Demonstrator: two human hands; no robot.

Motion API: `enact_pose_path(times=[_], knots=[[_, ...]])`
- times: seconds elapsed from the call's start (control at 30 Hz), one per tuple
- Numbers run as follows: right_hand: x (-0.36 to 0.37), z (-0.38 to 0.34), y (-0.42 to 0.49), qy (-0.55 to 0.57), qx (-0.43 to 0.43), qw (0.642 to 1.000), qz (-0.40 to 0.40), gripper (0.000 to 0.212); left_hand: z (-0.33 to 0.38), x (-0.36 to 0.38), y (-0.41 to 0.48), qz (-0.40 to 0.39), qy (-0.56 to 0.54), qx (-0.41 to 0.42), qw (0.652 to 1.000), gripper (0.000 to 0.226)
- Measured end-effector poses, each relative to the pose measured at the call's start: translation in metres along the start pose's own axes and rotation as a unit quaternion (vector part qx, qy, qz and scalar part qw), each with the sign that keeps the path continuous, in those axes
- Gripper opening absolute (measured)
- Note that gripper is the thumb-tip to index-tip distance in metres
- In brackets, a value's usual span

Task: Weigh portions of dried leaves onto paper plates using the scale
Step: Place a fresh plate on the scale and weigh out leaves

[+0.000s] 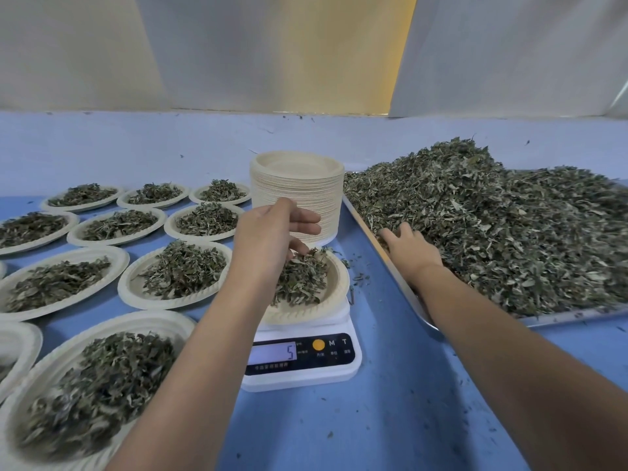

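Fingers (306, 218) on your left hand (268, 232) spread loose over the plate (341, 283); right hand's (409, 251) are buried in dried leaves (492, 226), can't tell. Featherlight, crumbly: pinch gently.

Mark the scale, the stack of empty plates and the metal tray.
scale (272, 353): head view, on its lit display.
stack of empty plates (295, 195): head view, on the stack's ribbed side.
metal tray (560, 317): head view, on its bare near rim.

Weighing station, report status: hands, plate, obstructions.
Left hand open over plate on scale, touching its leaves. Right hand dug into leaf pile, grip unseen. Display reads 5. Nothing blocking.
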State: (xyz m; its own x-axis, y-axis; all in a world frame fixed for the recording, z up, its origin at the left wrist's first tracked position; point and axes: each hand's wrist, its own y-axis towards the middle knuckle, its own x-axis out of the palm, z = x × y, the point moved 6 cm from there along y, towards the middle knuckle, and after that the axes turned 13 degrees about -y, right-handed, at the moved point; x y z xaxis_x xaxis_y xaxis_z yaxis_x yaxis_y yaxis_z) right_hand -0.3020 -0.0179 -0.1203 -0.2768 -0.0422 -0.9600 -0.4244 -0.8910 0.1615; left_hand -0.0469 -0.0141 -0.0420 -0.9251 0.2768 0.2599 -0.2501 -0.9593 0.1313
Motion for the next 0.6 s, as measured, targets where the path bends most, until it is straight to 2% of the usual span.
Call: enact_pose_path(times=[0.1, 0.23, 0.3, 0.4, 0.5, 0.6], knots=[[0.005, -0.003, 0.001, -0.006, -0.032, 0.999, -0.027, 0.031, -0.001, 0.001, 0.001, 0.0, 0.003, 0.001, 1.0, 0.036], [0.004, -0.006, 0.002, 0.034, -0.031, 0.999, -0.017, 0.019, -0.002, 0.0, 0.002, 0.0, 0.004, -0.002, 1.0, 0.036], [0.001, -0.002, 0.002, 0.063, -0.006, 0.998, 0.005, 0.016, -0.002, -0.001, 0.002, 0.001, 0.002, 0.001, 1.0, 0.036], [-0.011, 0.011, 0.004, 0.149, 0.054, 0.985, 0.069, 0.022, 0.002, -0.008, 0.006, 0.002, -0.003, 0.012, 1.0, 0.035], [-0.037, 0.022, 0.001, 0.334, 0.115, 0.924, 0.145, 0.028, 0.01, -0.024, 0.012, 0.024, -0.031, 0.018, 0.999, 0.036], [-0.07, 0.017, -0.007, 0.464, 0.116, 0.855, 0.2, 0.025, 0.016, -0.041, 0.016, 0.056, -0.049, 0.02, 0.997, 0.036]])
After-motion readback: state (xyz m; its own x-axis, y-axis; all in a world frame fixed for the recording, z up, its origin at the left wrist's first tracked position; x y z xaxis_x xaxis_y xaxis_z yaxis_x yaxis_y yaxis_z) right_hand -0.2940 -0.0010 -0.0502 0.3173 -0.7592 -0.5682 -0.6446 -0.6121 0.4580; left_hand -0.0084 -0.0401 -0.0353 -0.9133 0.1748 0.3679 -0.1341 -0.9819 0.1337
